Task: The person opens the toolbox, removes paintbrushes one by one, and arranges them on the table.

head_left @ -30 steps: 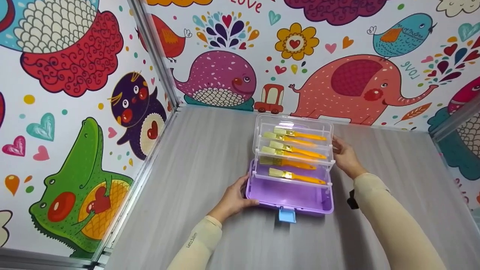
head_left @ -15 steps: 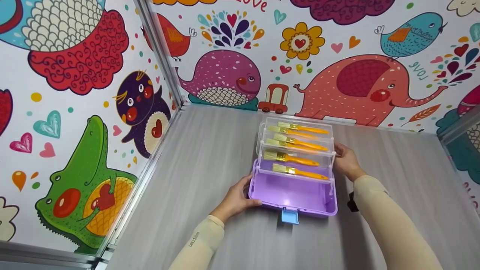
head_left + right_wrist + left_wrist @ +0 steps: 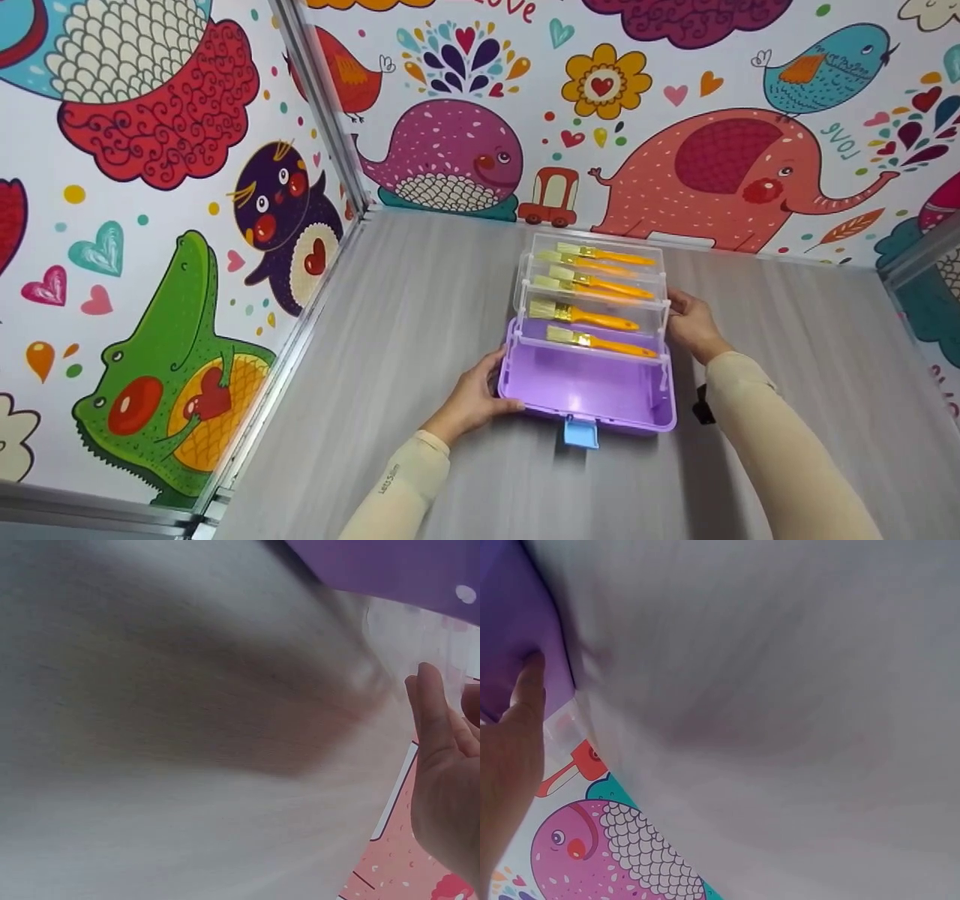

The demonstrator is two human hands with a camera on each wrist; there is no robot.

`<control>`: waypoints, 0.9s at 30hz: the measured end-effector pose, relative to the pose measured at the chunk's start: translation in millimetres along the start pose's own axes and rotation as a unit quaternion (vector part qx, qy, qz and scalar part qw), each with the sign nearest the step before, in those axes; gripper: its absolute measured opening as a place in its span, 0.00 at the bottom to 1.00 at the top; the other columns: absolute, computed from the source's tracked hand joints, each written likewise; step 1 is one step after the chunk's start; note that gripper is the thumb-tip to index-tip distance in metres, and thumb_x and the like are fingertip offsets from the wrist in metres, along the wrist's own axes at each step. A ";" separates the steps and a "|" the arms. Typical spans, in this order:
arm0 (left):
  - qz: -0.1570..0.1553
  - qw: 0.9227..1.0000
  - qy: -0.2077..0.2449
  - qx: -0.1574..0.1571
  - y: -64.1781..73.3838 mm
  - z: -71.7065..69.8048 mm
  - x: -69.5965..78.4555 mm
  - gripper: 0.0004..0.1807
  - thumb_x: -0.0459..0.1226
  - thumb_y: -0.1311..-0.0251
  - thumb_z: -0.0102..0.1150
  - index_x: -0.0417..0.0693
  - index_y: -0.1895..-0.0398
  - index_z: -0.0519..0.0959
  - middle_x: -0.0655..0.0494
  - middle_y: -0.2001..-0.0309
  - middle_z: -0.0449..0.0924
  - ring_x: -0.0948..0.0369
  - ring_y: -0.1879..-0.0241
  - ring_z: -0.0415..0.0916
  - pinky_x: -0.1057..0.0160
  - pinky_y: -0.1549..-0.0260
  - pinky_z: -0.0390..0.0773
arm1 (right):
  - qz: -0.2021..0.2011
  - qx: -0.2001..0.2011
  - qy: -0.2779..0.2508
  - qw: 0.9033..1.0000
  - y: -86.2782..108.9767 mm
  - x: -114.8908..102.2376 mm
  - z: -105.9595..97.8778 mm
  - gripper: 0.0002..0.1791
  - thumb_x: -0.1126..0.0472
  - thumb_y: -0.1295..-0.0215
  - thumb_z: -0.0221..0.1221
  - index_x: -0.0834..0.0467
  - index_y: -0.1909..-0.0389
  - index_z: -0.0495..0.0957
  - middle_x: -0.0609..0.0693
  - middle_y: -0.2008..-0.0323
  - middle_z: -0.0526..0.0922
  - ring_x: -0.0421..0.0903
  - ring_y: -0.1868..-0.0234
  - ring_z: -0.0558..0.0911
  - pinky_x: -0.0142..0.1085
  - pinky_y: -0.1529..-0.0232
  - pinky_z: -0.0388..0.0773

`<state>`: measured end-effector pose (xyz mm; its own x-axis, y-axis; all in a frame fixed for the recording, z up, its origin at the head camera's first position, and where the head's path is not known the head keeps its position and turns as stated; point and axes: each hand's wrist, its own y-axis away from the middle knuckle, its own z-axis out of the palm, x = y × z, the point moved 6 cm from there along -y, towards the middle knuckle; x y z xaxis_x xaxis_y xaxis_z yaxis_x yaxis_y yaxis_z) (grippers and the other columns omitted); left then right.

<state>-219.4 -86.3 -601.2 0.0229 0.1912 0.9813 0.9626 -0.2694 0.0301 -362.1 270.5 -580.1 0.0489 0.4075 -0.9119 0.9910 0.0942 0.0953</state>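
A purple storage box (image 3: 577,382) stands unfolded, its light blue latch (image 3: 581,433) hanging at the front. Clear stepped trays (image 3: 540,341) rise behind its bare bottom compartment and bear several paintbrushes (image 3: 619,348) with orange handles and pale bristles. At the front left corner my left hand (image 3: 474,401) grips the box, thumb along the front rim, fingers against the side; the left wrist view shows a finger pressed to the purple wall (image 3: 540,622). My right hand (image 3: 695,324) is at the right edge of the trays, its fingers extended beside clear plastic (image 3: 397,634) in the right wrist view.
The box rests on a grey wood-grain table (image 3: 405,315). Cartoon-printed panels (image 3: 457,150) rise at the back and left, joined by a metal corner post (image 3: 322,105). A small black object (image 3: 703,406) shows beside the right sleeve.
The trays and clear lid have tilted further back and spread apart, showing more of the bottom compartment. My right hand has moved slightly down beside them; my left hand keeps its hold.
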 end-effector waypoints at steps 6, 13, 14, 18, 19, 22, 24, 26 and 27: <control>0.002 1.000 0.004 0.001 1.0 0.4 -0.5 0.55 0.25 0.57 0.77 0.33 0.25 0.55 0.36 0.28 0.60 0.46 0.31 0.63 0.57 0.35 0.66 | 0.008 -0.002 0.015 1.000 0.6 1.1 0.6 0.29 0.71 0.30 0.48 0.71 0.28 0.60 0.70 0.38 0.73 0.59 0.39 0.75 0.26 0.52 0.77; -0.002 1.000 0.004 -0.001 0.8 0.4 -0.5 0.55 0.25 0.57 0.77 0.34 0.25 0.55 0.36 0.29 0.61 0.46 0.32 0.64 0.57 0.35 0.66 | 0.011 -0.022 0.024 0.999 3.3 -1.5 0.5 0.30 0.70 0.28 0.48 0.71 0.27 0.57 0.72 0.37 0.71 0.62 0.38 0.73 0.28 0.51 0.76; -0.001 1.000 0.002 -0.001 0.7 0.4 -0.3 0.55 0.25 0.57 0.77 0.34 0.25 0.55 0.36 0.29 0.62 0.46 0.32 0.63 0.57 0.35 0.66 | 0.010 -0.024 0.025 0.999 3.7 -2.2 0.6 0.30 0.70 0.28 0.48 0.71 0.27 0.56 0.72 0.37 0.70 0.62 0.38 0.73 0.28 0.51 0.76; -0.006 1.000 -0.002 -0.001 -0.1 1.0 -0.9 0.55 0.25 0.57 0.77 0.35 0.24 0.55 0.36 0.30 0.63 0.46 0.32 0.64 0.56 0.35 0.67 | 0.007 -0.025 0.037 0.999 4.2 -3.3 -0.5 0.29 0.72 0.29 0.47 0.73 0.29 0.57 0.74 0.38 0.70 0.63 0.38 0.73 0.29 0.51 0.76; -0.009 1.000 -0.002 -0.001 -0.3 1.3 -1.3 0.56 0.25 0.57 0.77 0.36 0.24 0.55 0.37 0.29 0.63 0.47 0.32 0.64 0.56 0.35 0.67 | 0.008 -0.025 0.039 0.999 4.4 -3.6 -0.8 0.29 0.71 0.29 0.48 0.73 0.29 0.57 0.74 0.38 0.70 0.63 0.39 0.73 0.29 0.51 0.76; -0.015 1.000 -0.009 -0.001 -0.9 2.1 -1.8 0.56 0.26 0.56 0.78 0.38 0.23 0.55 0.38 0.29 0.63 0.47 0.32 0.64 0.57 0.35 0.67 | 0.011 -0.021 0.040 0.999 5.0 -3.8 -1.9 0.28 0.71 0.29 0.48 0.73 0.29 0.58 0.74 0.38 0.70 0.64 0.40 0.74 0.30 0.52 0.77; -0.014 1.000 -0.011 0.000 -1.2 2.0 -1.7 0.55 0.27 0.56 0.78 0.38 0.24 0.55 0.39 0.29 0.62 0.47 0.32 0.64 0.57 0.35 0.67 | 0.012 -0.021 0.040 0.999 5.5 -4.1 -1.8 0.28 0.71 0.29 0.48 0.73 0.29 0.58 0.74 0.38 0.70 0.64 0.40 0.74 0.30 0.52 0.77; -0.011 1.000 -0.011 0.001 -1.0 1.8 -1.1 0.55 0.26 0.56 0.77 0.37 0.24 0.55 0.38 0.28 0.62 0.47 0.31 0.63 0.56 0.35 0.66 | 0.009 -0.023 0.041 0.999 5.7 -4.4 -1.2 0.28 0.72 0.29 0.48 0.73 0.29 0.58 0.74 0.38 0.70 0.64 0.39 0.74 0.31 0.52 0.77; -0.012 1.000 -0.011 0.002 -0.7 1.5 -0.9 0.55 0.26 0.56 0.77 0.37 0.24 0.55 0.38 0.28 0.61 0.47 0.31 0.63 0.56 0.34 0.66 | 0.005 -0.025 0.044 0.999 5.9 -5.0 -0.8 0.29 0.72 0.29 0.48 0.73 0.29 0.58 0.75 0.38 0.70 0.64 0.39 0.73 0.31 0.51 0.77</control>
<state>-219.7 -84.8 -602.4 0.0061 0.2184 0.9758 0.9638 -0.2614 0.0525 -356.6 269.8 -574.6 0.0459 0.4869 -0.8723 0.9831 0.1330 0.1260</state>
